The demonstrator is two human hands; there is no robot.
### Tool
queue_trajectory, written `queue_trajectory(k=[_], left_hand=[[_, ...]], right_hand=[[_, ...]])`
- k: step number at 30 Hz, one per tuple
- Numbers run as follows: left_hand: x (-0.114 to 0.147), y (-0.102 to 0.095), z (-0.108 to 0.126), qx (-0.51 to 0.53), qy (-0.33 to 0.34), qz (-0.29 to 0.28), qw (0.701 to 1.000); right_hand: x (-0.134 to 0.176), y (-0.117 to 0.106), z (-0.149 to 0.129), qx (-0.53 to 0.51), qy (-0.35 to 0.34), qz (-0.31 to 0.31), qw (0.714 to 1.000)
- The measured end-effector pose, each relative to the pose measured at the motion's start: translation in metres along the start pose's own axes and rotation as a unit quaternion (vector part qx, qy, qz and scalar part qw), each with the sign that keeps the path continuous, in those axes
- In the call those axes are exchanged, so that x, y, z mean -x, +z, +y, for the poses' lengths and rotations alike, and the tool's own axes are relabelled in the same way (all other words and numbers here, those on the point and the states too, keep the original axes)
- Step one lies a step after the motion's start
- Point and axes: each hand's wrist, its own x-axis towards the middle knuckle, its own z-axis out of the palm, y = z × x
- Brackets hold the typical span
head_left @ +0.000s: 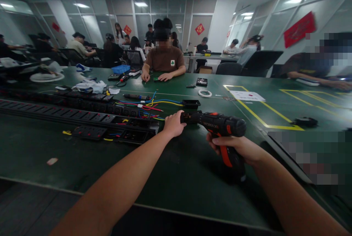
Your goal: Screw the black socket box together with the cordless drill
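My right hand (239, 144) is wrapped round the handle of a black and orange cordless drill (220, 123), its nose pointing left. At that end my left hand (173, 125) is closed on a small black part (187, 117), mostly covered by my fingers. The drill's tip meets this part, though the exact contact cannot be made out. Just beyond lies an open black housing (195, 102) with blue, yellow and red wires (162, 102) running left from it. Left of my hand, a long black power strip (55, 110) stretches along the table.
Nearer me is a short black socket block (89, 132). A dark pen-shaped tool (135, 97), a white ring (205, 93) and a paper sheet (247, 96) lie farther back on the green table (154, 177). A person in brown (165, 60) sits opposite, hands on the table.
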Motion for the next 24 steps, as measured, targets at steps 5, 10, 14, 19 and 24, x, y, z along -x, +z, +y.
queue_trajectory(k=[5, 10, 14, 19, 24], left_hand=[[-0.0004, 0.0004, -0.0011, 0.003, 0.004, 0.001, 1.000], [-0.0004, 0.0010, -0.0008, 0.002, 0.000, 0.002, 1.000], [0.0000, 0.0006, -0.0001, 0.004, -0.005, -0.002, 1.000], [0.0007, 0.0002, -0.0005, 0.002, 0.002, 0.003, 1.000], [0.0002, 0.0006, -0.0009, 0.001, 0.004, 0.003, 1.000]], right_hand=[[-0.0013, -0.0013, 0.0019, -0.004, -0.003, 0.002, 1.000], [-0.0010, -0.0001, 0.0013, -0.009, -0.004, 0.007, 1.000], [-0.0011, -0.0002, 0.0017, -0.002, -0.004, 0.013, 1.000], [-0.0019, -0.0016, 0.0038, -0.010, -0.004, 0.012, 1.000], [-0.0030, -0.0027, 0.0050, -0.010, -0.014, 0.004, 1.000]])
